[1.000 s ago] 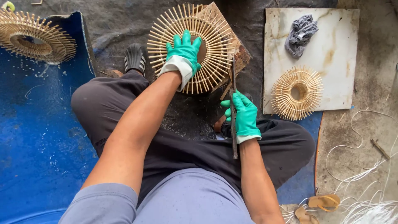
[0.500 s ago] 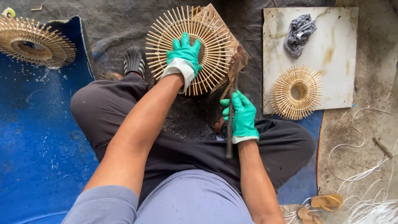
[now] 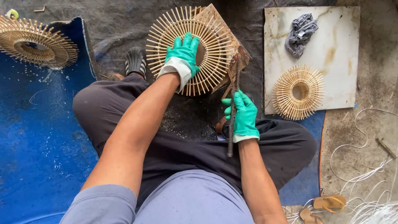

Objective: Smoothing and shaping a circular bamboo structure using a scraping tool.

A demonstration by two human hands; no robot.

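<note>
Floor-level: right hand (image 3: 242, 116) clenched round rod (image 3: 232, 120).

A large spoked ring (image 3: 195, 49) lies on a wooden block (image 3: 224, 31) ahead of the knees, under the left hand (image 3: 182, 56). Right of it, a board (image 3: 336, 83) carries a rag (image 3: 300, 33) and, nearer, a small ring (image 3: 298, 92). Another ring (image 3: 35, 43) lies far left.

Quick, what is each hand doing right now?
Left hand: open, pressed flat on the round stick frame.
Right hand: closed around a long metal tool.
</note>
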